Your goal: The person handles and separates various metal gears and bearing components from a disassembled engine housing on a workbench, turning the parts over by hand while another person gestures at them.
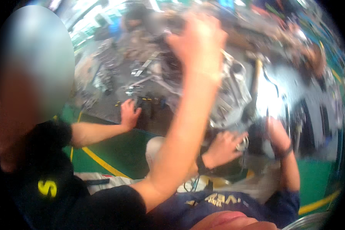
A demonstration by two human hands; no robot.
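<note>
Past the near edge of the workbench, my left hand [224, 148] has its fingers bent round a small silver ring-shaped part [242, 144]. My right hand [278, 135] is closed further right, beside a bright metal surface; a thin dark shape rises from its fingers, too blurred to name. Ahead of my left hand lies a large silver metal casing [234, 96] with openings and ribs. A co-worker's raised arm [191, 103] crosses in front of the casing and hides part of it. Their other hand [130, 115] rests at the bench edge on the left.
A hammer [258, 73] with a wooden handle lies right of the casing. Small metal parts [105, 76] are scattered over the left of the bench. The co-worker in a black shirt [50, 165] stands close on my left. Yellow lines [103, 163] mark the green floor.
</note>
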